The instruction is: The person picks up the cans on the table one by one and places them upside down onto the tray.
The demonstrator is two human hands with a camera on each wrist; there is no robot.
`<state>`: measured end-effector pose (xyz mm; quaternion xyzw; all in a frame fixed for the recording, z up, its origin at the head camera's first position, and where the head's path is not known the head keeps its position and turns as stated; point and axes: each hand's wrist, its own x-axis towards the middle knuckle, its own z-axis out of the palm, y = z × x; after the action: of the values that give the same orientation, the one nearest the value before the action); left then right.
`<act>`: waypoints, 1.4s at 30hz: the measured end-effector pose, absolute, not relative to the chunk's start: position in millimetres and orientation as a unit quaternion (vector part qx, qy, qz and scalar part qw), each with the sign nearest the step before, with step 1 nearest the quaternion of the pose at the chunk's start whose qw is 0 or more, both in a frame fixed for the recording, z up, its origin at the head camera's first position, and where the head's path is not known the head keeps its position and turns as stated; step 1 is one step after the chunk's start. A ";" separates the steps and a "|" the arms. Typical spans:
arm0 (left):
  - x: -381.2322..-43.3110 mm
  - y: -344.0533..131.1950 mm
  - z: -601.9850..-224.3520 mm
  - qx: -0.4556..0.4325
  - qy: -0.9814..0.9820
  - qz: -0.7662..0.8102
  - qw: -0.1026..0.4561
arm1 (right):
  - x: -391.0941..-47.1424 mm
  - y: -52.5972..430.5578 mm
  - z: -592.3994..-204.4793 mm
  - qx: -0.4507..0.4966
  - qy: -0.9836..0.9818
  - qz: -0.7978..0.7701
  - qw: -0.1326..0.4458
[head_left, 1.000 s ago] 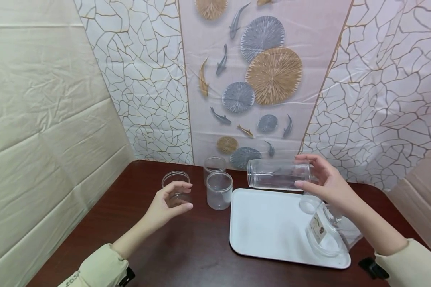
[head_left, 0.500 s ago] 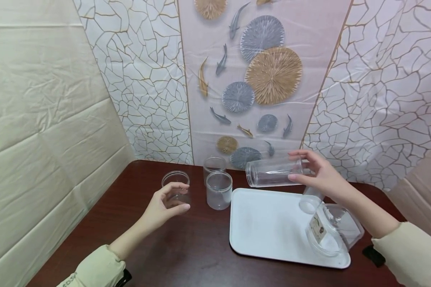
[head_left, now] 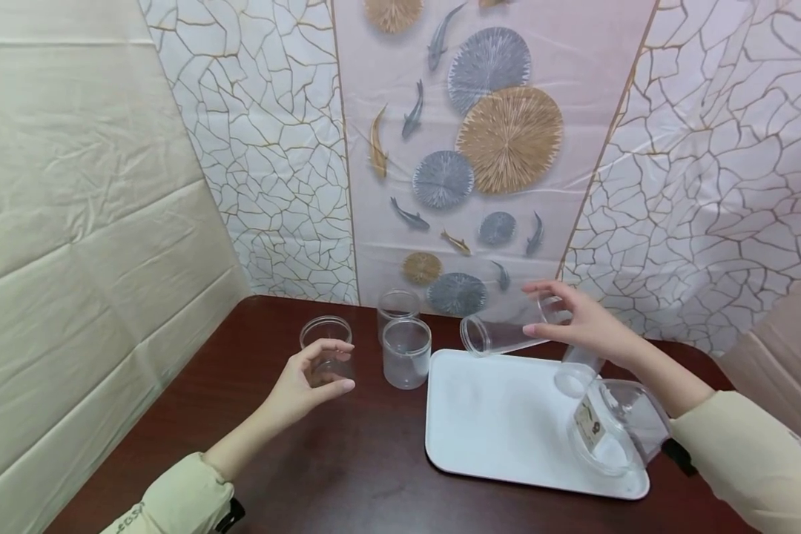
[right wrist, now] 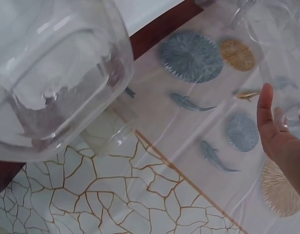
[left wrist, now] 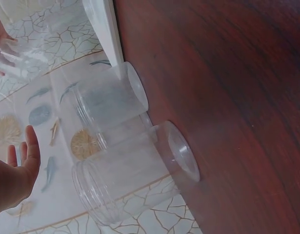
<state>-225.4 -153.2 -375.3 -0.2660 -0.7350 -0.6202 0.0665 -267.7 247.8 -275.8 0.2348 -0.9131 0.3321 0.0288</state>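
Currently holding a tall clear jar (head_left: 503, 331) sideways in mid-air with the right hand (head_left: 589, 326), gripping it near the base end with the fingers (head_left: 544, 285) on one side and the thumb on the other, opening only as far as the width of the jar. Pointing its rimmed mouth leftward and slightly downward, above the far edge of a white tray (head_left: 494, 423), without being able to tell contact between rim and tray. Meanwhile holding the left hand (head_left: 294, 386) just before a second clear jar (head_left: 325, 326), curving the fingers loosely, leaving a wide gap to the thumb and gripping nothing. Seeing that second clear jar upright on the surface (head_left: 374, 460) in the left wrist view, near a nearer jar (head_left: 407, 363) just beside the left edge of the tray and a farther jar (head_left: 397, 302) right behind. Carrying on the right part of the tray a wide clear container (head_left: 644, 419) with a label (head_left: 589, 424), and close to it a smaller clear vessel (head_left: 582, 361), partly hiding behind the right arm. Facing a backdrop (head_left: 507, 141) of fish and round discs, and wearing cream sleeves (head_left: 747, 445).
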 end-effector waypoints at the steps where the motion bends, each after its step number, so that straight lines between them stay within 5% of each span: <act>1: -225.6 -153.4 -376.7 -0.266 -0.735 -0.620 0.066 | -269.5 248.4 -276.6 0.237 -0.915 0.325 0.028; 11: -224.9 -156.1 -382.7 -0.260 -0.736 -0.621 0.073 | -291.9 249.0 -282.9 0.292 -0.922 0.252 0.047; 42: -225.7 -159.6 -388.4 -0.254 -0.736 -0.622 0.082 | -327.1 241.5 -300.1 0.297 -0.948 0.100 -0.053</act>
<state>-225.7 -159.6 -388.4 -0.2540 -0.7361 -0.6219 0.0823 -327.1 241.5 -300.1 0.2967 -0.9483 0.1000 -0.0528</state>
